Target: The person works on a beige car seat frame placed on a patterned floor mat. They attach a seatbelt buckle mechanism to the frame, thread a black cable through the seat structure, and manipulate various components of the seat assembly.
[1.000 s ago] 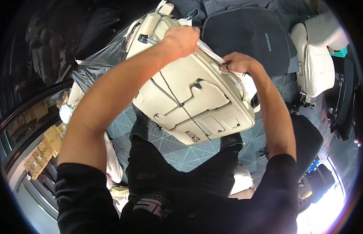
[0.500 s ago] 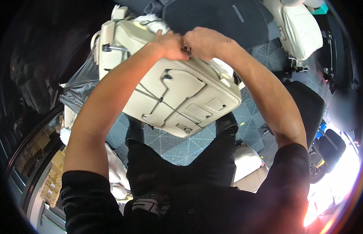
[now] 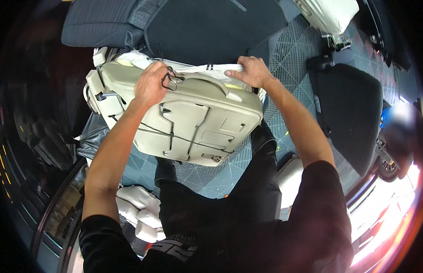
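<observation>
The left hand (image 3: 150, 84) covers part of the beige seat panel's (image 3: 193, 123) top edge; its underside stays hidden, and a white cushion (image 3: 332, 13) is cut off at the upper edge.

Smooth matt beige plastic seat back (image 3: 193, 123); white cloth cover (image 3: 198, 69).
</observation>
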Demonstrator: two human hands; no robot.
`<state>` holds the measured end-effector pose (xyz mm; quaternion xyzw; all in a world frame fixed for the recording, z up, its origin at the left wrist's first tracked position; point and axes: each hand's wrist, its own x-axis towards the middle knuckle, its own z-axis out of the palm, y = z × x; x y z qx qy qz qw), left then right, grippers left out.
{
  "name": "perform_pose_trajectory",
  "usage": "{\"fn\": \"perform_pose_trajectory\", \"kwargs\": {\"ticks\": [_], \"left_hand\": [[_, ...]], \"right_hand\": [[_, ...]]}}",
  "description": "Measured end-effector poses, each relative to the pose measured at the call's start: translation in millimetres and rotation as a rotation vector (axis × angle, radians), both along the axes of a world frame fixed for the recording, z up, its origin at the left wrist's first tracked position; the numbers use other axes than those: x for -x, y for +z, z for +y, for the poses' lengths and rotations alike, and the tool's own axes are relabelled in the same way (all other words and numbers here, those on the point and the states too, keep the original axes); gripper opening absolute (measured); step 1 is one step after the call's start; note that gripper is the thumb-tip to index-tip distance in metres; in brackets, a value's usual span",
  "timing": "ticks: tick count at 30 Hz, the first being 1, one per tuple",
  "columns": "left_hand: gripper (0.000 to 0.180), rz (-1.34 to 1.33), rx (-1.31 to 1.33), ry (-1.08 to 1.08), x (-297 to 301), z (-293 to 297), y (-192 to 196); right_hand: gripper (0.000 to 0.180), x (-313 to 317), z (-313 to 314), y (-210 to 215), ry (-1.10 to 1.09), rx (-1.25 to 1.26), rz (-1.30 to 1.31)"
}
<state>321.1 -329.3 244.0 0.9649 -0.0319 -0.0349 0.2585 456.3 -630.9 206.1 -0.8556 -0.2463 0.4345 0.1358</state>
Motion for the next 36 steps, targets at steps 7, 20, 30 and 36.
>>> {"fn": "perform_pose_trajectory", "kwargs": {"ticks": [7, 20, 30, 36], "left_hand": [[0.006, 0.059, -0.048, 0.047, 2, -3, -2], [0.035, 0.384, -0.098, 0.073, -28, -15, 4], [0.066, 0.563, -0.341, -0.386, -133, -179, -39], [0.026, 0.685, -0.053, -0.369, -129, -195, -38]], "right_hand": [[0.049, 15, -19, 26, 0.247, -0.039, -0.084], [0.066, 27, -147, -33, -1.435, -0.413, -0.086], [0.039, 115, -123, -81, -1.282, -0.44, 0.261], [0.029, 100, -129, -62, -1.203, -0.461, 0.335]]}}
